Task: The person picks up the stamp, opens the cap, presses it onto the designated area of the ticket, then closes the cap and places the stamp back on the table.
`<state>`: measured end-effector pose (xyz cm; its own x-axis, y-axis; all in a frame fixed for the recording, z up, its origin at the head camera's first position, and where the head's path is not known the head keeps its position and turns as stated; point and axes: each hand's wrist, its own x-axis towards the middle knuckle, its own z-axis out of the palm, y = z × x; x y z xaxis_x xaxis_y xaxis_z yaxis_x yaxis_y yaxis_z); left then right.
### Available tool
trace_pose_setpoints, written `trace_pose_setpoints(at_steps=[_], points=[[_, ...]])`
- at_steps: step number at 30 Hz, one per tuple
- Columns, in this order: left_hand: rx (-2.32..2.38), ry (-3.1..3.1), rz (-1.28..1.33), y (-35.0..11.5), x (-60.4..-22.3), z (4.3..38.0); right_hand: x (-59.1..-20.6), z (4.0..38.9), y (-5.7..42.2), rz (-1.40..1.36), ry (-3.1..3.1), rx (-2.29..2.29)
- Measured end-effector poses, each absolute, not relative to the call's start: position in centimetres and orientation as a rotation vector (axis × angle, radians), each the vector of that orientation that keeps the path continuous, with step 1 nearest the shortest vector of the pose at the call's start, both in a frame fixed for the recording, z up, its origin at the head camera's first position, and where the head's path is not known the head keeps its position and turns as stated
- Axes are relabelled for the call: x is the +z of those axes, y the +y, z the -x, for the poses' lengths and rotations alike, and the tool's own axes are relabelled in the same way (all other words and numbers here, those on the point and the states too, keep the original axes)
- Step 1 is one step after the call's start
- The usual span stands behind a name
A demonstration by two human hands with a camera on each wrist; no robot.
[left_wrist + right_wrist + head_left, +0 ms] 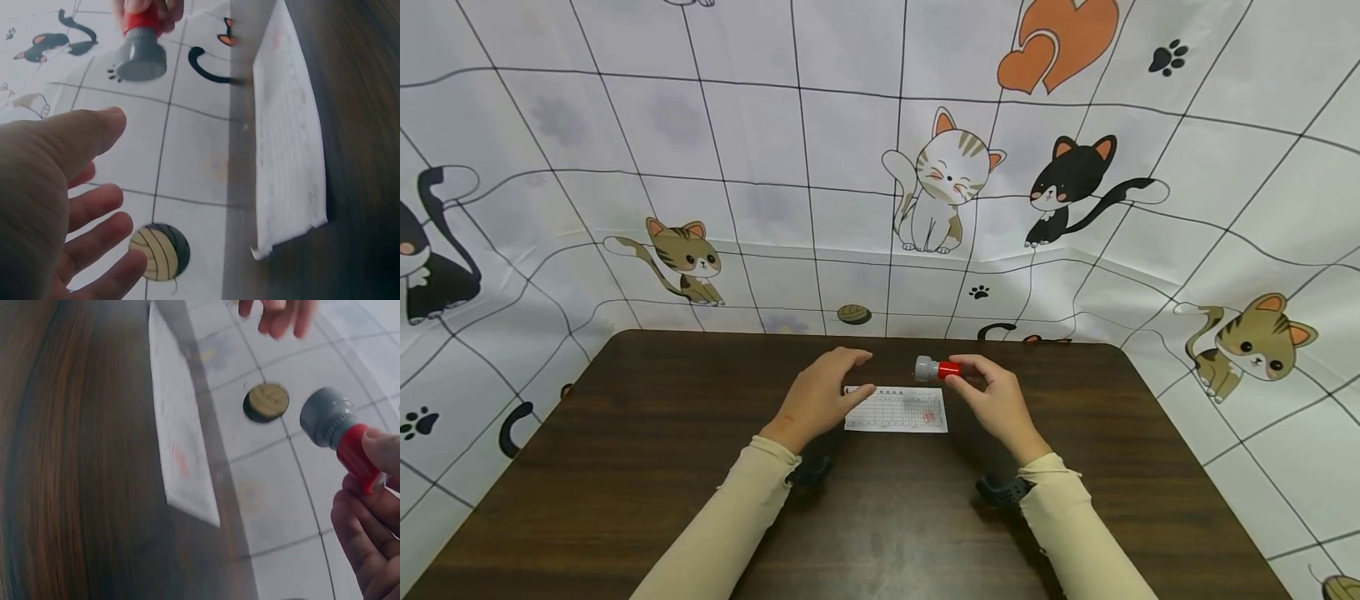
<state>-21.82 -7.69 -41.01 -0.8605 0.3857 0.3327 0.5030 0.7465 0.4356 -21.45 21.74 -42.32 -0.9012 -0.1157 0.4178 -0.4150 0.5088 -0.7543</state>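
Observation:
My right hand (997, 406) pinches the red body of a small red-and-grey flashlight (937, 368) between thumb and fingers. Its wide grey head points left, toward my other hand, and it is held above the table. In the right wrist view the flashlight (344, 434) shows a ribbed grey neck. My left hand (822, 396) hovers at the left with fingers spread apart and holds nothing. Between and below the hands lies a white printed paper slip (891, 410) with a ruled grid and a red mark at its right. One corner of the slip (289, 137) curls up in the left wrist view.
The dark wooden table (647, 467) ends at a back edge just beyond the hands. Behind it hangs a white cloth (842, 208) printed with cats and grid lines. Dark bands (1000, 492) circle both wrists.

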Motion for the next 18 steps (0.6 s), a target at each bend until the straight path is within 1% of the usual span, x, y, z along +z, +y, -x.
trace_pose_setpoints(at_steps=[6, 18], points=[[-0.702, -2.822, 0.684, -8.3, -42.2, 21.7, -43.0, 22.2, 23.5, -0.365, -2.481, 1.263], [-0.607, -2.933, 0.708, -8.7, -43.8, 22.1, -43.6, 24.2, 24.8, -0.309, -2.538, 1.174]])
